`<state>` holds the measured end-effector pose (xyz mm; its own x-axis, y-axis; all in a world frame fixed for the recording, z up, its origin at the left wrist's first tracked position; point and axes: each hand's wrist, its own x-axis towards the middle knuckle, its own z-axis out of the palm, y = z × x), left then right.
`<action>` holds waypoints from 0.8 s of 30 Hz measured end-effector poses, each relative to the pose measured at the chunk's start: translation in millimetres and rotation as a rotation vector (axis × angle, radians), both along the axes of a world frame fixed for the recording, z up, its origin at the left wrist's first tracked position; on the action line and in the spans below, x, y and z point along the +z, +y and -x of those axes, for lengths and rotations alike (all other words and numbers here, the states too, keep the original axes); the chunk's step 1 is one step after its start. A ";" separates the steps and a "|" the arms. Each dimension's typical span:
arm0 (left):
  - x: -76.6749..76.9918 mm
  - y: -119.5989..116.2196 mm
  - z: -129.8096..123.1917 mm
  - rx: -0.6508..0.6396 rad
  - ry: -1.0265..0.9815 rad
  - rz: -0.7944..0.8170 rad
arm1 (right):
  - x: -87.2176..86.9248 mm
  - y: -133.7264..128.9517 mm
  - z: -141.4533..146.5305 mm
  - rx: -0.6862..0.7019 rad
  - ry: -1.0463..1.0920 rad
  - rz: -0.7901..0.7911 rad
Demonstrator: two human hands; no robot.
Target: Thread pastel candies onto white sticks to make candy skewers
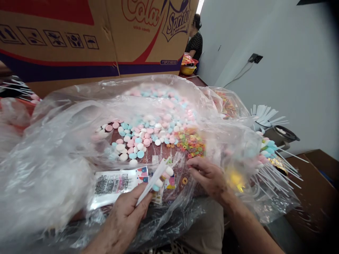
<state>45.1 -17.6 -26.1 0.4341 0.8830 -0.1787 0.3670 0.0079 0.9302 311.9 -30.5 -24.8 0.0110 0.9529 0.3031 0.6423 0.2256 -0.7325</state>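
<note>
My left hand (129, 215) is closed round white sticks (153, 180) that slant up to the right, with white and blue candies (160, 181) just beyond the fingers. My right hand (206, 174) is beside colourful ring candies (193, 144), its thumb and forefinger close together; whether anything is between them is too small to tell. Pink, blue and white round candies (143, 137) lie on clear plastic beyond both hands. A printed white packet (116, 185) lies left of my left hand.
A large cardboard box (140, 42) stands at the back. Clear plastic bags (66, 158) spread over the table. At right are candy sticks (272, 176), a dark grey jug (284, 135) and an open cardboard box (312, 190). A person (195, 44) is in the background.
</note>
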 end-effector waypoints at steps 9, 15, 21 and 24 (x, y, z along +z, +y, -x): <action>11.9 -3.3 -10.1 -0.142 0.070 -0.009 | 3.8 4.6 22.1 -0.047 0.936 0.248; 12.8 0.4 -9.1 -0.185 0.149 0.009 | 0.2 2.5 19.2 0.000 0.971 0.290; 14.7 0.4 -10.5 -0.213 0.080 0.028 | 5.9 -0.5 20.1 0.153 0.928 0.443; 14.4 -1.1 -10.9 -0.199 0.033 0.035 | 7.9 -1.4 24.4 0.236 0.979 0.466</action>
<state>56.0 -18.7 -11.6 0.5926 0.7734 -0.2251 0.3951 -0.0355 0.9179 287.4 -31.9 -16.9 -0.1465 0.9812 -0.1258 -0.2832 -0.1634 -0.9450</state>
